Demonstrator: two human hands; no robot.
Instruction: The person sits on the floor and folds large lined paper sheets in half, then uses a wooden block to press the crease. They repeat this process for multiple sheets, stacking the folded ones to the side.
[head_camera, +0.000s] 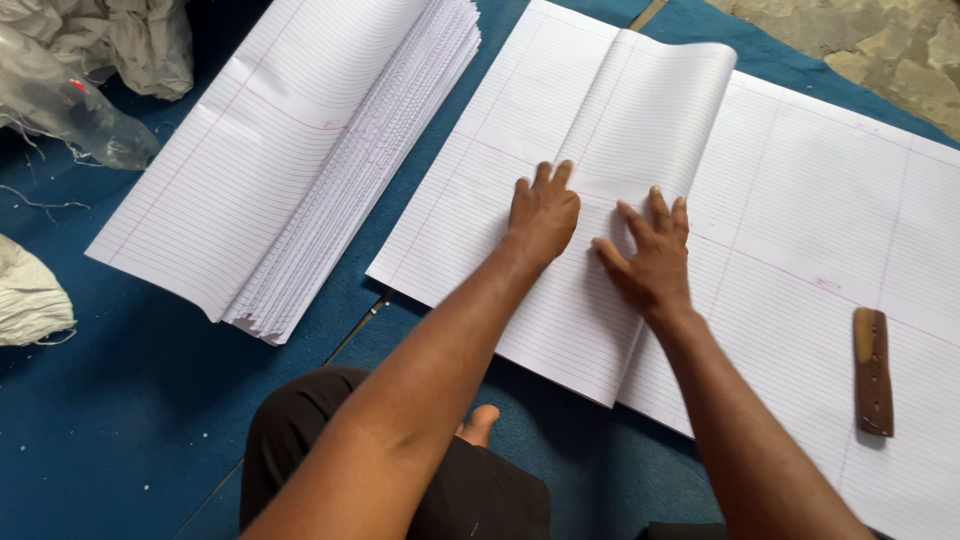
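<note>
Both the left hand (543, 212) and right hand (652, 262) press flat, fingers spread, on the folded ruled sheet (560, 300), gripping nothing.

Both arms are bare from above the elbow down to the wrist, with no sleeve in view. The left hand (543, 213) and right hand (650, 260) are bare too: no gloves, rings, watch or bands. The legs are covered by dark, black-looking trousers (470, 490), and 1 bare foot (480, 425) peeks out beside them.
</note>
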